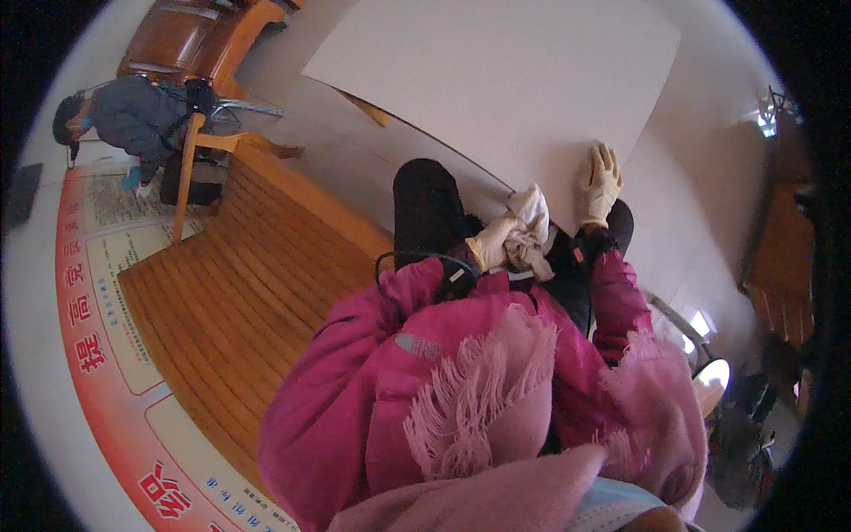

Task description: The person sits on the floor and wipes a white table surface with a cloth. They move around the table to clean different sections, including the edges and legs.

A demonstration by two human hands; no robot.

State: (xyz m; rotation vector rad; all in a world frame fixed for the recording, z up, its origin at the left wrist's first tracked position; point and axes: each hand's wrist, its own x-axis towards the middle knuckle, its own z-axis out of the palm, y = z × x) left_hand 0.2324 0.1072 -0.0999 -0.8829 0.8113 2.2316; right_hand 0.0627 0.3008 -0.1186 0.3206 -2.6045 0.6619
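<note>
My left hand, in a pale glove, grips a crumpled whitish cloth with darker smudges, held over my lap beside the near corner of a large flat board. My right hand, gloved too, lies flat on the board near its right edge, fingers together or slightly spread and pointing away from me. The board is plain and light-coloured, with one corner towards my knees. Its far part runs out of the picture.
A slatted wooden bench extends on the left. Beyond its armrest a person in dark clothes bends forward. Brown wooden furniture stands at the upper left, and a red-bordered wall poster bears writing. A round shiny object is at the right.
</note>
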